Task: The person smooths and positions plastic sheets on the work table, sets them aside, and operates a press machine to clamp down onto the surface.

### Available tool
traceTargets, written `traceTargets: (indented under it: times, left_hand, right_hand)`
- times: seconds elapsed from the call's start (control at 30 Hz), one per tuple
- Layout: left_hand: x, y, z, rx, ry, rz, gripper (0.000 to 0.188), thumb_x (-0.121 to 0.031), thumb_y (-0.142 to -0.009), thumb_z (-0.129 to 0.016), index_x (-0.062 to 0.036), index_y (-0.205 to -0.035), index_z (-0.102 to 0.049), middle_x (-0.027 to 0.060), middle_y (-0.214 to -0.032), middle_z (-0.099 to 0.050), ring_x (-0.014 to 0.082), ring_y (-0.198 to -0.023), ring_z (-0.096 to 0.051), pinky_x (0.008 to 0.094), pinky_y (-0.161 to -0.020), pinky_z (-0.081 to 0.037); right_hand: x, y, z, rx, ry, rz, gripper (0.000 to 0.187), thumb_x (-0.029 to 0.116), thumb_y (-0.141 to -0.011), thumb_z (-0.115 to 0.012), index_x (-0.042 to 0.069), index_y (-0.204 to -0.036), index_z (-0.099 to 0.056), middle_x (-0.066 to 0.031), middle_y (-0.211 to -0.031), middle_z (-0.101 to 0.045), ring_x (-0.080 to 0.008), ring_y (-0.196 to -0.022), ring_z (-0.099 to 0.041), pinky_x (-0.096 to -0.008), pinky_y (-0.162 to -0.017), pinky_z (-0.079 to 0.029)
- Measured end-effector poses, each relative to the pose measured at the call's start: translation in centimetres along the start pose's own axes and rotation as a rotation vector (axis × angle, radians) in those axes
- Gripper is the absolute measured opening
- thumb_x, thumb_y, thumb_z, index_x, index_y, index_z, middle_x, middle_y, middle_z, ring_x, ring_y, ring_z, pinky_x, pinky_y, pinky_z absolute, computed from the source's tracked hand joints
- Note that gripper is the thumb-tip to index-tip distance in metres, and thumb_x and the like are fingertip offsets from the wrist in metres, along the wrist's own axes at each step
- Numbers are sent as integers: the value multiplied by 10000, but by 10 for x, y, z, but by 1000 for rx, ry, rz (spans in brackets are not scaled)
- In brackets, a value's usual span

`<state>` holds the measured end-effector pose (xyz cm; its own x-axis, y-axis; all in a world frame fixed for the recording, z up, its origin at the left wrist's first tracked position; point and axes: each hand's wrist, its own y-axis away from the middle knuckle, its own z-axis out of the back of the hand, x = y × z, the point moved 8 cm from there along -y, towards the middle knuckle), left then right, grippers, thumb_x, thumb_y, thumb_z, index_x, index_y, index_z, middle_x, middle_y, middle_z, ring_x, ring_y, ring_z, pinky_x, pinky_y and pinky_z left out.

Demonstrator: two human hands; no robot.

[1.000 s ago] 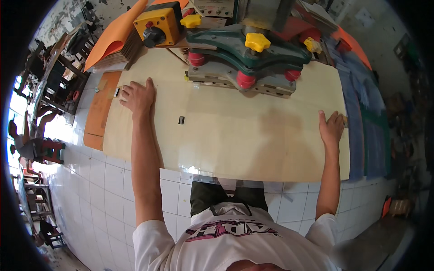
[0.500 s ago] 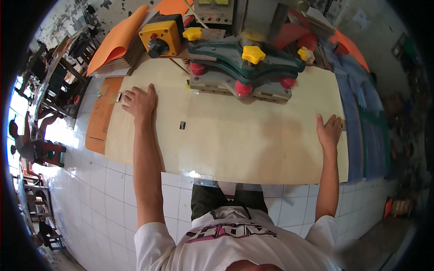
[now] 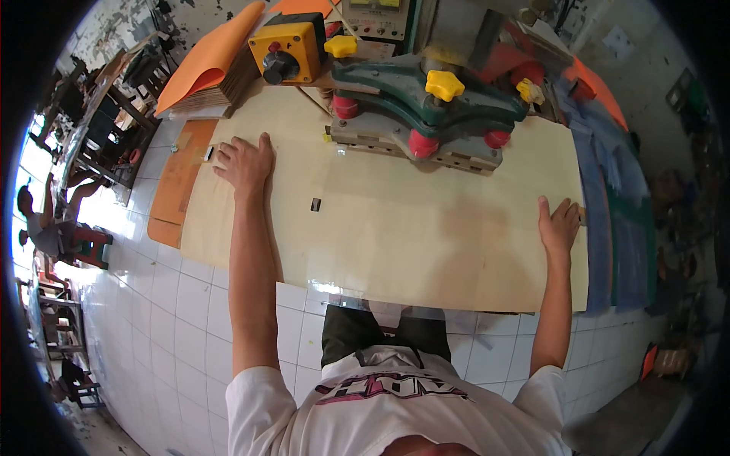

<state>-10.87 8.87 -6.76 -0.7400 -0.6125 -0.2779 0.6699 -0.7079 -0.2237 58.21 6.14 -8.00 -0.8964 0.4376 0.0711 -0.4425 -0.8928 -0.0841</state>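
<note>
A wide pale cream work table (image 3: 411, 228) lies in front of me. My left hand (image 3: 245, 162) rests flat near its far left edge, fingers spread beside a small dark and white piece (image 3: 209, 153). My right hand (image 3: 560, 223) lies flat at the right edge of the table, fingers spread, holding nothing. A green press head with red feet and yellow knobs (image 3: 426, 106) sits over the far middle of the table. A small black piece (image 3: 315, 204) lies on the table between my hands, closer to the left one.
A yellow control box with a black knob (image 3: 289, 49) stands at the far left. Orange sheets (image 3: 209, 64) and a brown board (image 3: 176, 182) lie to the left. Blue and green sheets (image 3: 620, 220) hang on the right. White tiled floor (image 3: 152, 319) is below. A person (image 3: 46, 228) sits far left.
Both hands stay flat on the table in the same spots. The view has shifted slightly, so the table and press sit a little lower in the picture.
</note>
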Motion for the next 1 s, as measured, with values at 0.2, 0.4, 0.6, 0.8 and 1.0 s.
traceTargets:
  times: [0.2, 0.4, 0.6, 0.8, 1.0]
  left_hand:
    - [2, -2, 2, 26, -10, 27, 831, -584, -904, -444, 75, -1409, -402, 320, -1531, -259, 418, -1453, -190, 639, -1142, -119]
    - [-11, 2, 5, 48, -44, 36, 836, -607, -914, -431, 42, -1439, -383, 299, -1547, -252, 412, -1456, -198, 612, -1149, -132]
    - [-2, -3, 3, 33, -92, 35, 844, -636, -912, -420, 25, -1434, -387, 288, -1545, -271, 410, -1449, -223, 612, -1142, -150]
    - [-5, -6, -7, 56, -75, 39, 863, -664, -899, -420, 21, -1423, -389, 274, -1543, -269, 400, -1453, -210, 621, -1141, -144]
    - [7, -11, -7, 59, -54, 63, 861, -679, -889, -427, 0, -1418, -415, 243, -1558, -250, 369, -1468, -176, 602, -1152, -123]
  right_hand:
    - [3, 0, 6, -3, 0, 1, 971, 698, -944, -320, -72, -1515, -171, -312, -1577, -117, -407, -1491, -80, -483, -1214, -71]
    - [-6, -7, 6, -37, 24, 17, 966, 684, -944, -345, -100, -1493, -216, -333, -1555, -173, -415, -1482, -124, -489, -1208, -96]
    - [3, -6, 7, -96, 16, 26, 967, 682, -937, -371, -113, -1474, -256, -348, -1535, -212, -435, -1463, -174, -501, -1197, -129]
    - [-8, -6, 4, -86, -30, 3, 966, 682, -934, -373, -96, -1490, -236, -332, -1557, -169, -421, -1481, -122, -489, -1205, -92]
    - [0, -4, 3, -98, -38, 23, 925, 665, -958, -338, -79, -1496, -226, -334, -1555, -170, -444, -1471, -133, -511, -1195, -105]
